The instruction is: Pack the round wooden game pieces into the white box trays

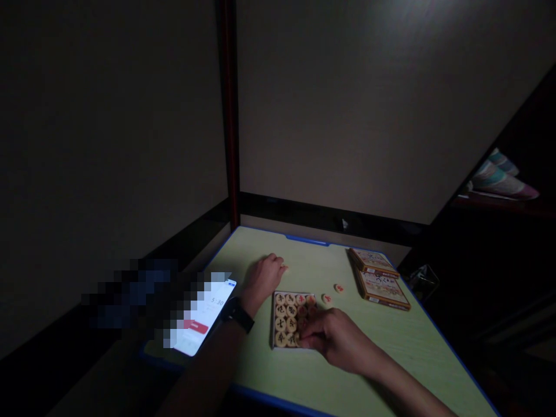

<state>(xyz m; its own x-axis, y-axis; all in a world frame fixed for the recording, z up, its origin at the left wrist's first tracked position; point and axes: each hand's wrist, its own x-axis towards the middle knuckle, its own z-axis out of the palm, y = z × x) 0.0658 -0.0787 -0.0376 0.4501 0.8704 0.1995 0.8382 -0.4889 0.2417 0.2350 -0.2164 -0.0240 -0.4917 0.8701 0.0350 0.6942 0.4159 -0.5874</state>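
Note:
A shallow open box (273,330) holds rows of round wooden Chinese chess pieces (281,324), some with black characters and some with red. My right hand (341,341) reaches over the box's near right part, fingers pinched together on a piece (297,340) in the front row; the hand covers several others. Beyond the box, my left hand (266,277), with a dark watch (240,316) on its wrist, rests low at the table with curled fingers on a small pale chess piece (284,268). Two loose red-marked pieces (327,298) lie right of the box.
Two flat printed boxes (384,288) overlap at the table's right edge. A lit phone (197,324) lies at the left edge. The pale green table (304,376) has a blue rim and stands in a wall corner. Striped fabric items (499,176) sit on a shelf at far right.

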